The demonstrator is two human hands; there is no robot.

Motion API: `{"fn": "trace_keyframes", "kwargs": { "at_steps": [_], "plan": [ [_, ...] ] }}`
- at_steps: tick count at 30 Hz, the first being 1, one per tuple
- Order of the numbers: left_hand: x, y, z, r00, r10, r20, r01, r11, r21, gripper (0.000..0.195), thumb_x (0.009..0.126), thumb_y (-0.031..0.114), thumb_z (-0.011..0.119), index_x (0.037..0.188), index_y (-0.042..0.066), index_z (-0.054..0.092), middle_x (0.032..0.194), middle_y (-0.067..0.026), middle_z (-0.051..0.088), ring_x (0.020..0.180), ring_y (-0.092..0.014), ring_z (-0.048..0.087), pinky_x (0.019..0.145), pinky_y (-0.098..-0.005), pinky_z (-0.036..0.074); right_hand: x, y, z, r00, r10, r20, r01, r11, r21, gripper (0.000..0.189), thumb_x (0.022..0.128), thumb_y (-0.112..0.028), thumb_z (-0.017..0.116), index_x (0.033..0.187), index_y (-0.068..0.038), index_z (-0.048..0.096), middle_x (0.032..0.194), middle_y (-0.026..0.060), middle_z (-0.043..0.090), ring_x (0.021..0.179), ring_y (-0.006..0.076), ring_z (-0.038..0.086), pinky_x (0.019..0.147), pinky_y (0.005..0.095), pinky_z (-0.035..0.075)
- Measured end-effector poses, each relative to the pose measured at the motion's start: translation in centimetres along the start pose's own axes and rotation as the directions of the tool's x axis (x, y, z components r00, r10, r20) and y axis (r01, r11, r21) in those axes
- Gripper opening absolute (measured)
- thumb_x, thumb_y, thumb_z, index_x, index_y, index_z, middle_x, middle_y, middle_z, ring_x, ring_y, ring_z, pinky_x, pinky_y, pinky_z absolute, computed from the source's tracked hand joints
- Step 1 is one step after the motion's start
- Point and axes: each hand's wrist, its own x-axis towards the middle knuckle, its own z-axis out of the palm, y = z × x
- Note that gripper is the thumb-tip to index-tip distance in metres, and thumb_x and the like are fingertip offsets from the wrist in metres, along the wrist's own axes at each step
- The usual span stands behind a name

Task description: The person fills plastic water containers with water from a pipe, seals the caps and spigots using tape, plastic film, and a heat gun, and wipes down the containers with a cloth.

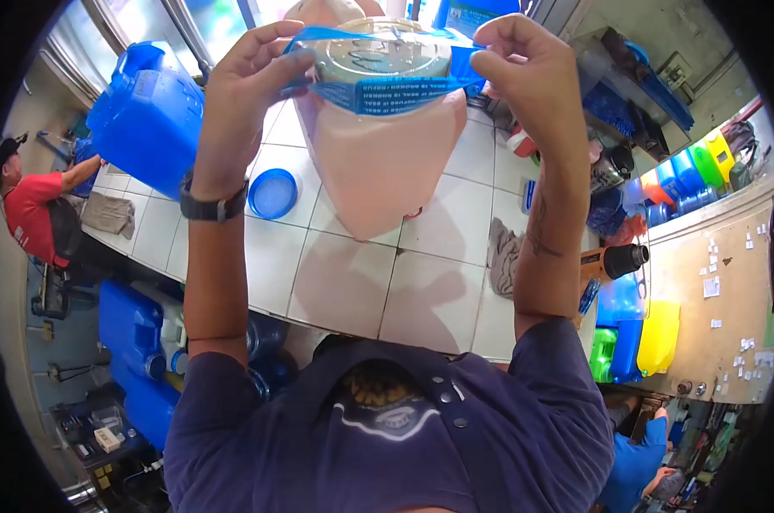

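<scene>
A large pinkish plastic water container (387, 154) stands on the white tiled counter before me, its round pale lid (384, 54) facing up with dark marks on it. Around or over the lid, a blue printed plastic seal band (393, 96) is stretched wide. My left hand (259, 77) pinches the band's left end, and my right hand (522, 70) pinches its right end. Below my left hand a round blue cap (273, 193) lies on the tiles. A heat gun (615, 261) with an orange body is beyond my right forearm.
A big blue water jug (149, 115) stands at the left on the counter (342, 282). Grey cloths (108, 213) lie at the left and by my right forearm. One person in red (40, 205) is at far left, another in blue (634, 458) at lower right. Coloured containers (659, 336) stand at right.
</scene>
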Motion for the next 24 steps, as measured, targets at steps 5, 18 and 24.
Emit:
{"fn": "trace_keyframes", "kwargs": {
  "at_steps": [5, 18, 24],
  "plan": [
    [3.2, -0.8, -1.0, 0.997, -0.005, -0.079, 0.031, 0.944, 0.330, 0.041, 0.086, 0.033, 0.074, 0.113, 0.002, 0.069, 0.096, -0.0096, 0.070, 0.089, -0.015, 0.068, 0.075, -0.0257, 0.054, 2.5, -0.6, 1.4, 0.997, 0.063, 0.046, -0.056, 0.989, -0.138, 0.025, 0.080, -0.021, 0.073, 0.094, -0.001, 0.072, 0.068, 0.0003, 0.062, 0.058, 0.0078, 0.056, 0.054, 0.0234, 0.045],
    [2.5, 0.3, -0.9, 0.999, -0.050, -0.020, 0.052, 0.806, 0.589, 0.066, 0.091, 0.061, 0.057, 0.102, -0.002, 0.072, 0.091, -0.0122, 0.072, 0.081, -0.019, 0.067, 0.071, -0.0279, 0.052, -0.9, -2.0, 1.4, 0.988, 0.113, -0.103, -0.142, 0.930, -0.338, 0.035, 0.088, -0.036, 0.067, 0.103, -0.006, 0.075, 0.074, 0.0055, 0.069, 0.057, 0.0105, 0.054, 0.054, 0.0260, 0.044],
    [-5.4, -1.0, 3.3, 0.850, 0.475, -0.227, -0.137, 0.616, 0.775, 0.027, 0.079, 0.019, 0.082, 0.088, 0.002, 0.062, 0.077, -0.0042, 0.059, 0.065, -0.012, 0.051, 0.059, -0.0259, 0.043, -13.0, 2.4, -10.2, 0.653, 0.050, -0.756, -0.169, 0.982, -0.082, 0.026, 0.096, -0.017, 0.058, 0.108, 0.002, 0.070, 0.088, 0.0054, 0.069, 0.069, 0.0079, 0.057, 0.060, 0.0187, 0.048]
  ]
}}
